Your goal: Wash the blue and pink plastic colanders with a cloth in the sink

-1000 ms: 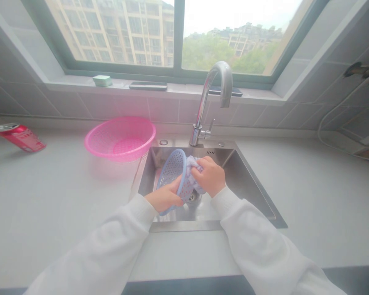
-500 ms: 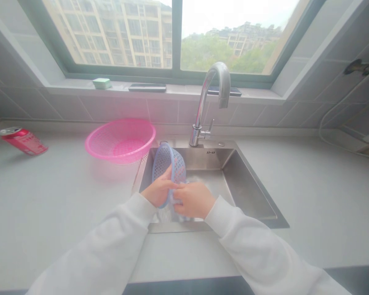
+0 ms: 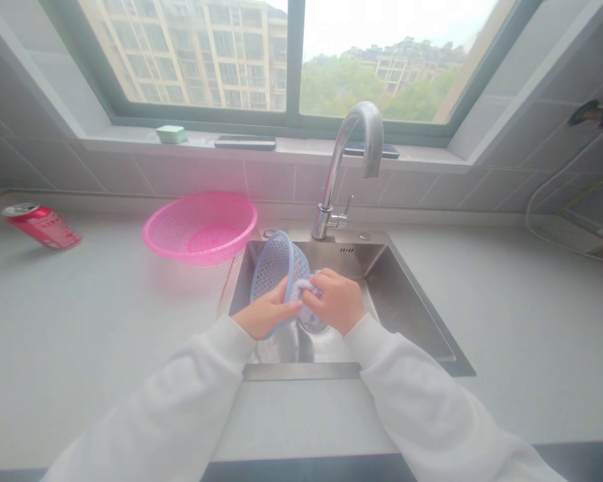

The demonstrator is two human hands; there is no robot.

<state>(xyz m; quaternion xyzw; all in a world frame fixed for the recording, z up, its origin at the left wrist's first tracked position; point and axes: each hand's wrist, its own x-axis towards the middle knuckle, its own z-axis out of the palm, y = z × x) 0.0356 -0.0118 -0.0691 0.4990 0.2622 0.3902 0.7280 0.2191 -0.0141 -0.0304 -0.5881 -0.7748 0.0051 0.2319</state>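
Grip on a blue basket [image 3: 274, 268], tipped on edge over the steel sink [image 3: 412, 314]. Left hand [image 3: 262, 316] has fingers curled over the lower rim, clamping it. Right hand [image 3: 338, 302], just beyond those fingers, is closed around a pale cloth [image 3: 305, 286] pressed to the basket's outer wall. The mesh looks light, thin and springy, likely slick when wet; the rim seems the firmest hold. Left of the fingers, on the surface [image 3: 105, 335], sit a pink basket [image 3: 199, 227] and a tipped red can [image 3: 43, 226]

1x pink basket [image 3: 199, 227], 1x blue basket [image 3: 274, 268], 1x cloth [image 3: 305, 286], 1x can [image 3: 43, 226], 1x tap [image 3: 338, 157], 1x sink [image 3: 407, 314]
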